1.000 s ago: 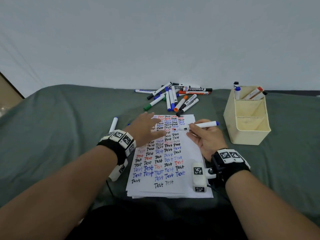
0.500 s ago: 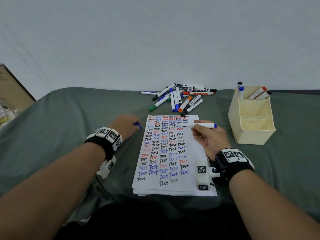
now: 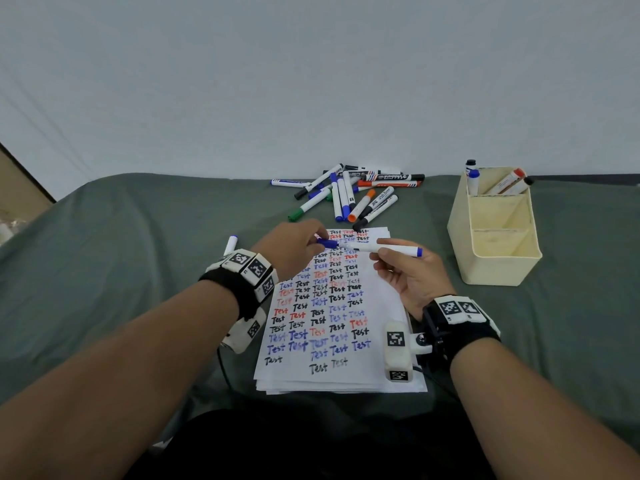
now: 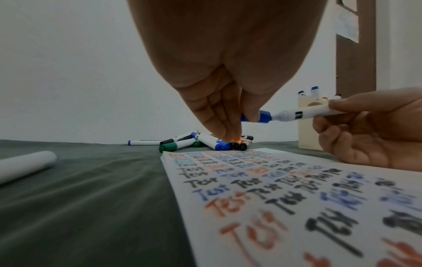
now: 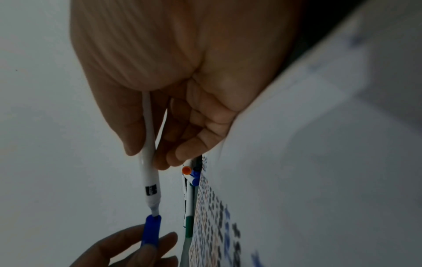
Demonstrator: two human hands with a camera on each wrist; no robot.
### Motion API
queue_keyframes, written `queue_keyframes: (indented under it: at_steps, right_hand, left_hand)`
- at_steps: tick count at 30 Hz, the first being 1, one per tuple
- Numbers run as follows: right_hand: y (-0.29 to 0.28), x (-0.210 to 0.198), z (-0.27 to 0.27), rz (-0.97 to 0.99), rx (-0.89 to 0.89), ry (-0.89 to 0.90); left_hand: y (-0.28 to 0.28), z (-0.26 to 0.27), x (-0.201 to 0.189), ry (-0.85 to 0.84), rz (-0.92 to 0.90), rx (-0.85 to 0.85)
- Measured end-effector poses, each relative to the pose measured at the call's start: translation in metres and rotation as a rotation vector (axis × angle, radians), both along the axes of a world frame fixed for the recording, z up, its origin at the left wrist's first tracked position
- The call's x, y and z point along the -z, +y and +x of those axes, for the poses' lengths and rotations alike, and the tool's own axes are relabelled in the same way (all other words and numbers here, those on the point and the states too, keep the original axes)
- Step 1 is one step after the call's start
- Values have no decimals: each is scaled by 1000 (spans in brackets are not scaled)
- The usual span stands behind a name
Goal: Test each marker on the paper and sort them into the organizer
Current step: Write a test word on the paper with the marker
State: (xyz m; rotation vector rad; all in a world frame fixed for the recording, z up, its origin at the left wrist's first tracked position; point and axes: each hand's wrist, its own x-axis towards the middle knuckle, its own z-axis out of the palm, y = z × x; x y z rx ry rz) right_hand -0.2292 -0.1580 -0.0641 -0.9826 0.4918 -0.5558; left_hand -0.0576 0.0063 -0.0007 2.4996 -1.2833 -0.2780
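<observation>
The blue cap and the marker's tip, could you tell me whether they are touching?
Touching: in the left wrist view the blue cap, pinched by the left hand, sits over the tip of the marker.

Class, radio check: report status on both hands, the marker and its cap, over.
Left hand pinches blue cap at marker tip. Right hand grips white marker above the test paper. Cap not seated. Organizer path unobstructed.

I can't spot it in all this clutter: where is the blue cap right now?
In the head view the blue cap is pinched in the left hand, above the paper's far end, at the tip of the marker the right hand holds.
</observation>
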Motion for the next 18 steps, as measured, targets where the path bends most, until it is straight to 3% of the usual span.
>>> queue_keyframes:
  at_steps: [11, 18]
  right_hand:
    - [3, -2, -2, -11, -12, -13]
    - [4, -1, 1, -50, -15, -15]
  left_hand:
    - [-18, -23, -6, 65, -31, -12]
    - [-24, -21, 0, -40, 85, 6]
